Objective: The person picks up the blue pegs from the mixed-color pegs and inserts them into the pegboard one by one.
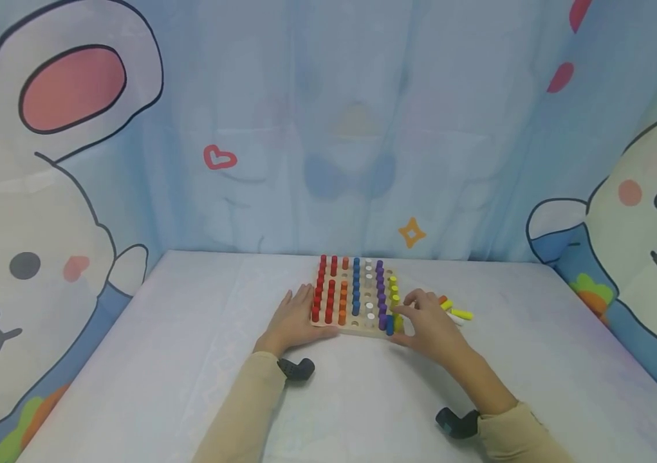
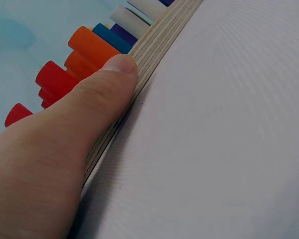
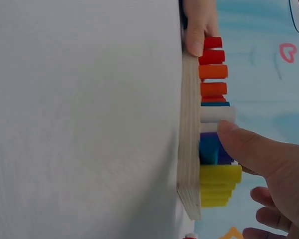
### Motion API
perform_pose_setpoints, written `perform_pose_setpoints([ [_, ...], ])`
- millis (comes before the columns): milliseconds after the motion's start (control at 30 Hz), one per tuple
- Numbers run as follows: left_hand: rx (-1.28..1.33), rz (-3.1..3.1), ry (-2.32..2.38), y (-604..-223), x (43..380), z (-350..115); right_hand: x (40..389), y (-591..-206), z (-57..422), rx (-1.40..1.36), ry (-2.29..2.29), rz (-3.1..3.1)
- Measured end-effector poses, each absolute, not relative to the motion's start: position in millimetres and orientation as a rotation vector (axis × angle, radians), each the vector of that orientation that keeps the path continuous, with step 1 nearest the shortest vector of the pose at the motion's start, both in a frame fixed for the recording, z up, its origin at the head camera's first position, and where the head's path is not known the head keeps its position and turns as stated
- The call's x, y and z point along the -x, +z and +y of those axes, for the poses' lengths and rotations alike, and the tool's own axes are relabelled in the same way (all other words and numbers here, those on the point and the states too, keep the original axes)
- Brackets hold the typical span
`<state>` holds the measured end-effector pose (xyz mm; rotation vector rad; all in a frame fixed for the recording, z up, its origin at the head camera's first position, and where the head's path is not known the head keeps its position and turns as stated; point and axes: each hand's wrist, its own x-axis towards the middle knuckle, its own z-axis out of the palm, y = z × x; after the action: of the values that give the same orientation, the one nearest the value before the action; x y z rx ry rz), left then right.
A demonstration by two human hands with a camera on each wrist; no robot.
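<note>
A wooden pegboard carries rows of coloured pegs. My left hand holds its left side, with the thumb along the front edge beside an orange peg and a red peg. At the front right corner, my right hand pinches a blue peg between thumb and fingers. This blue peg stands between a purple peg and the yellow peg in the right wrist view. The right fingertips are partly hidden behind the thumb there.
Loose pegs lie right of the board beyond my right hand, among them a yellow peg and a white one. A white cloth covers the table. A blue printed curtain hangs behind it.
</note>
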<state>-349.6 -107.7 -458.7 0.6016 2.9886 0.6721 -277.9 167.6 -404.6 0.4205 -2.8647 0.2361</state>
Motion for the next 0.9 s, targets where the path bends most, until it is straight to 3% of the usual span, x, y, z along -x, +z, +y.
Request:
perform_pose_setpoints([
  [900, -0.606, 3.019, 0.632, -463.2, 350.3, -108.0, 287.1, -414.2, 156.1, -0.421, 0.042, -2.851],
])
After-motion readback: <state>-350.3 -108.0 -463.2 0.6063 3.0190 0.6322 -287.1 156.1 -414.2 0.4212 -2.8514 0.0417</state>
